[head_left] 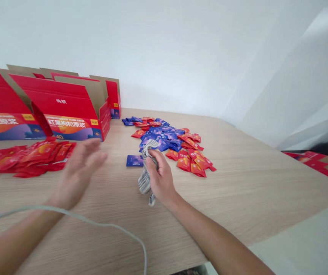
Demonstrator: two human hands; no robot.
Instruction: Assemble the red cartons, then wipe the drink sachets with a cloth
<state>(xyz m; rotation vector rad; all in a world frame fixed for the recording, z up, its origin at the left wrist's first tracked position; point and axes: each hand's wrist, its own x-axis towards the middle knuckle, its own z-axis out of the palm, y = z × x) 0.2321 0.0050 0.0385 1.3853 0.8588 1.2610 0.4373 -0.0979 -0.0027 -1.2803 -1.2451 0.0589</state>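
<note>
My right hand [161,177] is closed around a crumpled grey-and-white striped cloth [145,181], whose lower end hangs down over the table. Just left of the cloth lies a single purple sachet [134,160], partly covered by it. Beyond the hand spreads a loose heap of purple sachets [162,135], with red sachets [194,156] scattered at its right side and back. My left hand [78,168] is raised, slightly blurred, with its fingers apart and nothing in it. It is nearest to a pile of red sachets [42,154] on the left.
Several red printed cartons with raised flaps, including a front carton [72,122], stand along the back left. A pale cable [95,222] crosses the near left in front of my forearm. The wooden table [238,183] meets a white wall behind. Red cardboard [314,162] lies at far right.
</note>
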